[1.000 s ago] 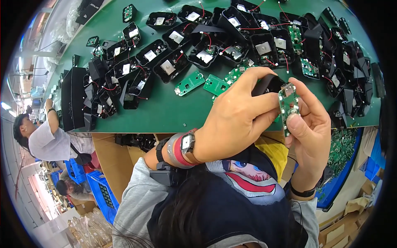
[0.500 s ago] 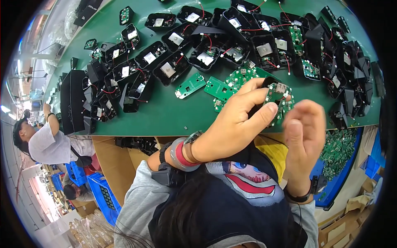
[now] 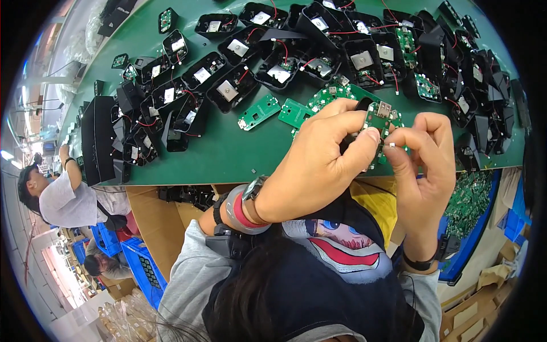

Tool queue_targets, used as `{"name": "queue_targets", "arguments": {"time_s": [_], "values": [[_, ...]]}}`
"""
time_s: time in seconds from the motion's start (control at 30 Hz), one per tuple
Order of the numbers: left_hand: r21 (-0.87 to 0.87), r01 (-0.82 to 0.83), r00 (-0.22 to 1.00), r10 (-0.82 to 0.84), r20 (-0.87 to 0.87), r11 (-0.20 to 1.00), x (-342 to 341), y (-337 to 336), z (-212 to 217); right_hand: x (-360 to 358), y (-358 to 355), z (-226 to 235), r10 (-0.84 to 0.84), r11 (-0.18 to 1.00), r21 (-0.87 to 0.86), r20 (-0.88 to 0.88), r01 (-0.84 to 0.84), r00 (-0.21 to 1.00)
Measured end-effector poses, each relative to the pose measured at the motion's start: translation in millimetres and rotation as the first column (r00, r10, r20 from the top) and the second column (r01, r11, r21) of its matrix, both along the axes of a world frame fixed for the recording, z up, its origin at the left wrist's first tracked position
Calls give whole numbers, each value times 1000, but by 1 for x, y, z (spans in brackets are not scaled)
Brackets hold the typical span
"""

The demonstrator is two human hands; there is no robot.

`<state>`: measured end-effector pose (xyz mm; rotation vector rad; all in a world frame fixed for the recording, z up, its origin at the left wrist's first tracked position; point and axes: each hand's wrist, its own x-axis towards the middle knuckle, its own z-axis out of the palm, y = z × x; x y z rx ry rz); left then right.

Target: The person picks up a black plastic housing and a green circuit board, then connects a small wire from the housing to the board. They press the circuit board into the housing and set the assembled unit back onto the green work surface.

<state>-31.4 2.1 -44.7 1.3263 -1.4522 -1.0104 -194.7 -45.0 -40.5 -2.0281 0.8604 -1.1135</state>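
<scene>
My left hand (image 3: 325,162) is closed around a small green circuit board (image 3: 374,121) with a metal port at its top. Something black (image 3: 363,104), perhaps a housing, shows behind that board, mostly covered by my fingers. Close to the board's right edge, my right hand (image 3: 427,176) pinches a small white connector (image 3: 391,145) between thumb and index finger; any wire on it is hidden. Beyond my left hand, loose green boards (image 3: 336,94) lie in a cluster, with one flat board (image 3: 259,112) to their left.
Black open housings (image 3: 231,88) with silver blocks and red-black wires crowd the far side of the green table (image 3: 228,154). A blue bin (image 3: 484,219) of boards stands at lower right, a cardboard box (image 3: 151,219) below the table edge. A person (image 3: 74,199) sits at far left.
My right hand has come in toward the board, its fingers closing into a pinch on the white connector. My left hand has shifted slightly, still holding the board.
</scene>
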Motion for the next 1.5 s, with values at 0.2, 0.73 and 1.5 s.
{"name": "queue_targets", "arguments": {"time_s": [0.2,0.73,1.5], "values": [[-55,44,998,-42,40,998,-4,0,-2,0,-1,12,-108,966,-256,-267,38,958],[-92,-82,980,97,174,992,-13,0,3,-7,-12,20,-66,951,-306,-322,-37,945],[-336,-166,922,266,281,927,-23,-3,1,-10,-24,42,105,975,-120,-488,-186,867]]}}
